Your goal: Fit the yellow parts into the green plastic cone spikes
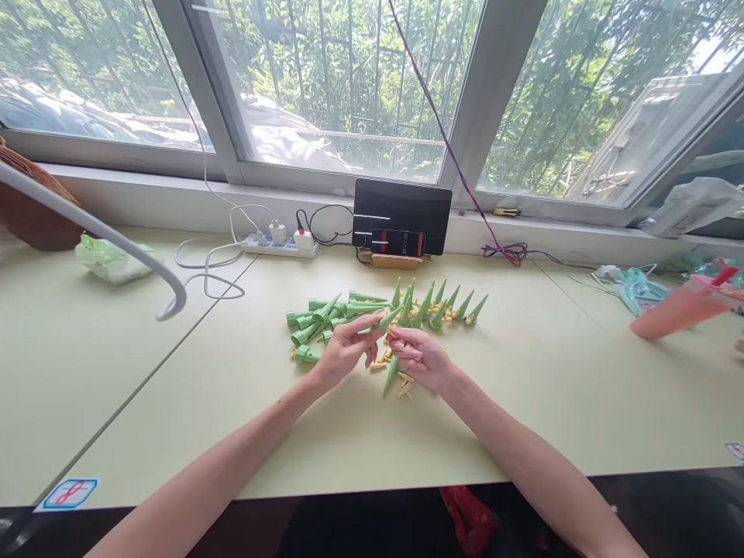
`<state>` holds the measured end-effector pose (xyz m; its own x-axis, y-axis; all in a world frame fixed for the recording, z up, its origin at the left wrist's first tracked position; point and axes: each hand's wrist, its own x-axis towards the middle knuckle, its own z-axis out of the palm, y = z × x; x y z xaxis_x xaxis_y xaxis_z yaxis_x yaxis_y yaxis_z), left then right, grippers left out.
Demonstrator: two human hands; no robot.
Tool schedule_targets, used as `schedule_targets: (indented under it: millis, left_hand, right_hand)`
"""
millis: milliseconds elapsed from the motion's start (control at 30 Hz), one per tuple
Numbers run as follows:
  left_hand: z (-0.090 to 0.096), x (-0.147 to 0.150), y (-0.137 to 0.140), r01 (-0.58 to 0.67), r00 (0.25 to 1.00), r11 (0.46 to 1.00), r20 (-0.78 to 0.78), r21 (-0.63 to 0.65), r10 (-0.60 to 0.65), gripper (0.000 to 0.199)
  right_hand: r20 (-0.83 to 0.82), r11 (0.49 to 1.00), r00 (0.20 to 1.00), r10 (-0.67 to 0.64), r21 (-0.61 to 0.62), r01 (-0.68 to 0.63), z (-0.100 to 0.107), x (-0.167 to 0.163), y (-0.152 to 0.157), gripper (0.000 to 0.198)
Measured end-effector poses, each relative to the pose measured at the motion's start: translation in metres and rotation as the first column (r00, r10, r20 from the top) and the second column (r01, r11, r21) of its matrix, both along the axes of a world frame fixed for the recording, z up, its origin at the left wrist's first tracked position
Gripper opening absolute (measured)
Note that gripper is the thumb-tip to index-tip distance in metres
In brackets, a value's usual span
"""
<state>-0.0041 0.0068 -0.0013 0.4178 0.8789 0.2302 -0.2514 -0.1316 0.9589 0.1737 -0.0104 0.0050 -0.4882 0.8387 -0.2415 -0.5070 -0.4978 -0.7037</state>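
My left hand [344, 350] is closed round a green plastic watering spike [387, 319], its pointed end angled up to the right. Against that spike, my right hand [423, 358] pinches a small yellow plastic valve [391, 332] between thumb and fingers; how far the two parts are joined cannot be made out. Another green spike [390, 380] lies just below the hands, beside loose yellow valves [405, 385]. To the left is a heap of lying green spikes [303, 335]. Several spikes [437, 318] stand points up behind my right hand, with yellow pieces on them.
A black tablet [402, 203] with a phone [398, 242] before it leans by the window. A power strip [279, 246] with white cables is at back left, near a grey curved tube [171, 298]. On the right are a pink drink cup [674, 308] and a bundled cable [505, 252].
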Motion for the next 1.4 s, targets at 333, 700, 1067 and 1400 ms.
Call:
schedule_targets:
  millis: [333, 700, 1067, 1400]
  left_hand:
    - [0.0003, 0.0019, -0.0022, -0.055, 0.996, 0.998, -0.077, -0.018, 0.054, 0.052]
    - [0.0029, 0.0015, -0.0068, -0.040, 0.980, 0.999, -0.195, -0.033, 0.033, 0.059]
    - [0.0008, 0.0025, -0.0070, -0.034, 0.975, 0.996, -0.220, -0.080, 0.015, 0.053]
    - [-0.0008, 0.0027, -0.0066, -0.025, 0.976, 0.995, -0.218, -0.097, 0.003, 0.049]
  right_hand:
    - [0.190, 0.972, 0.972, -0.138, 0.214, 0.096, 0.0026, -0.0025, -0.0053, 0.028]
    - [0.332, 0.898, 0.879, -0.341, 0.391, 0.201, -0.0002, -0.0080, -0.0086, 0.032]
    - [0.475, 0.683, 0.640, -0.604, 0.723, 0.108, -0.0039, -0.0080, -0.0102, 0.032]
    - [0.483, 0.654, 0.609, -0.629, 0.753, 0.078, -0.0041, -0.0088, -0.0104, 0.032]
